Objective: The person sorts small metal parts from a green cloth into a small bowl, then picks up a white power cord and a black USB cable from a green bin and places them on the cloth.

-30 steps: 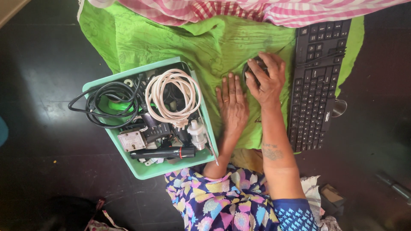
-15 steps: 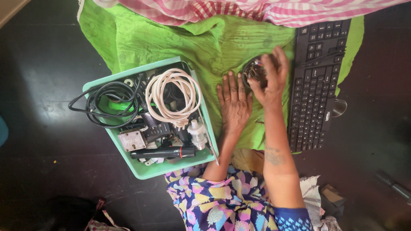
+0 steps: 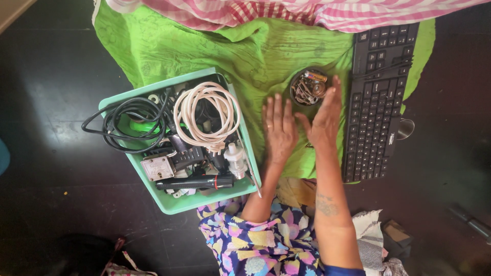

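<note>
My left hand (image 3: 279, 129) lies flat, palm down, on the green cloth (image 3: 204, 46), fingers slightly spread, holding nothing. My right hand (image 3: 322, 120) rests beside it, open, its fingertips just below and right of a small round bowl (image 3: 308, 87) filled with small metal bits and batteries. The bowl stands uncovered on the cloth between the hands and a black keyboard (image 3: 378, 97). Left of my left hand sits a mint-green tray (image 3: 171, 202) packed with a white coiled cable (image 3: 206, 112), black cables (image 3: 128, 122) and a black tool with a red ring (image 3: 194, 182).
A pink and white checked fabric (image 3: 307, 13) lies across the top edge. The dark floor (image 3: 51, 179) surrounds the cloth. A small metal round object (image 3: 405, 129) sits right of the keyboard. Crumpled cloth and a small box (image 3: 388, 235) lie at lower right.
My right hand has come off the small bowl and drawn back toward me, opening flat. The bowl's contents now show. My left hand has stayed on the cloth.
</note>
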